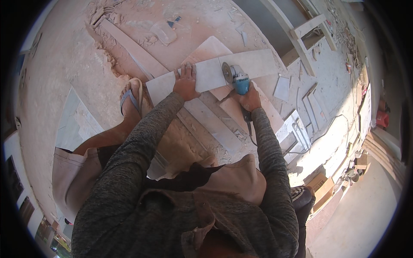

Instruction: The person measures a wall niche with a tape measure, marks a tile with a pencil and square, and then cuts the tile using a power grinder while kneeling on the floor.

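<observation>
A long pale tile strip (210, 74) lies slantwise across boards and other tile pieces, with a thin line across it near the grinder's disc. My left hand (186, 83) presses flat on the strip's left part, fingers stretched out. In my right hand (250, 99) is a teal angle grinder (241, 85), gripped round its body. Its round cutting disc (227, 73) stands on edge at the line across the strip; whether it touches the tile I cannot tell. The grinder's dark cord (250, 128) runs down beside my right forearm.
Beneath the strip are a pinkish tile (211, 48) and a long board (211, 122). My sandalled left foot (131, 96) is close to the strip's left end. Tile offcuts (282, 88) lie to the right, near the trailing cord. A wooden frame (297, 38) borders an opening at the far right.
</observation>
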A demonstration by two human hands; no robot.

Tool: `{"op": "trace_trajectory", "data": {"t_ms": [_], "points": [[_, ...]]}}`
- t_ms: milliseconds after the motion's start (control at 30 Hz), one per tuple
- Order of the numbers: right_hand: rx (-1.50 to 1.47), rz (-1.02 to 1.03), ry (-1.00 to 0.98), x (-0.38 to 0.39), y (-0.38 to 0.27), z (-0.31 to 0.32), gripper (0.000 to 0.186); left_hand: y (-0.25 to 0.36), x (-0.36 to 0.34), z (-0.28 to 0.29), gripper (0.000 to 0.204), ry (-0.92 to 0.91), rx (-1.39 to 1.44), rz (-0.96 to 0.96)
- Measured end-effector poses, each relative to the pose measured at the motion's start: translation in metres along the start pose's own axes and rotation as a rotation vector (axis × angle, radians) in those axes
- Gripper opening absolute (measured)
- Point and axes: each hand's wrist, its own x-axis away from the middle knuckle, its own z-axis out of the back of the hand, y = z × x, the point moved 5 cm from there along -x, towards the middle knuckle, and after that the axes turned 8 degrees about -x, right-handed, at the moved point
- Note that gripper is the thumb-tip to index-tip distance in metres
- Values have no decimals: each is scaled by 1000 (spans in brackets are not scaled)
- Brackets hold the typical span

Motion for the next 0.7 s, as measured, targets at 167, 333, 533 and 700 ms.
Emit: {"op": "trace_trajectory", "data": {"t_ms": [167, 333, 533, 700], "points": [[-19, -18, -28, -3, -9, 2, 81, 0, 1, 1, 125, 5, -6, -2], [-26, -13, -28, -5, -16, 4, 81, 0, 0, 2, 125, 3, -13, -5], [-22, -9, -14, -11, -20, 4, 84, 0, 0, 3, 125, -4, 1, -4], [-15, 0, 12, -21, -17, 1, 85, 0, 0, 4, 127, -9, 5, -6]]}}
